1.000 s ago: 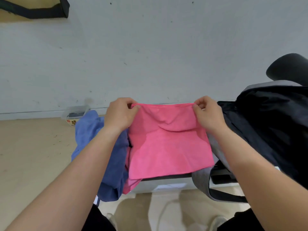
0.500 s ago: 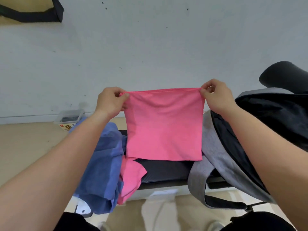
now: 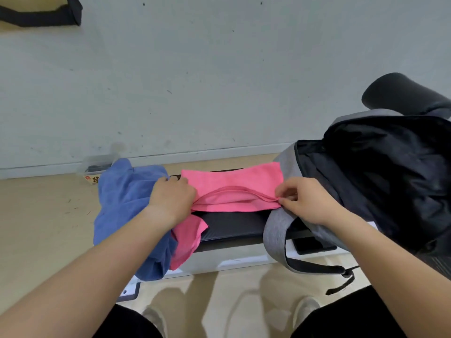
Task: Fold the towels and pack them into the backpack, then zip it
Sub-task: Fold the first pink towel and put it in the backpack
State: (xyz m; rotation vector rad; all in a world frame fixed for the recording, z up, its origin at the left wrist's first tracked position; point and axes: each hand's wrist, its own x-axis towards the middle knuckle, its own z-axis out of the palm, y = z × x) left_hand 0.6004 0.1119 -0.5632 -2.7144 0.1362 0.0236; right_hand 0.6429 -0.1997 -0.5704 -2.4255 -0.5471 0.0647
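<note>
A pink towel (image 3: 234,185) lies across the black padded bench (image 3: 231,225), its near edge doubled over into a fold. My left hand (image 3: 172,198) grips the fold's left end and my right hand (image 3: 302,200) pinches its right end. A second pink towel (image 3: 188,237) hangs off the bench front beneath my left wrist. A crumpled blue towel (image 3: 124,203) is heaped on the bench's left end. The grey backpack (image 3: 366,181) with black lining stands open at the right, touching the towel's right end.
A grey wall runs close behind the bench. A small clear plastic box (image 3: 95,168) sits on the wooden floor at the wall, left of the blue towel. A black padded roll (image 3: 402,96) sticks up behind the backpack. A backpack strap (image 3: 314,267) hangs off the bench front.
Both hands came down from holding the pink towel up by its top corners. The towel now lies on the bench, with the held edge folded over toward me.
</note>
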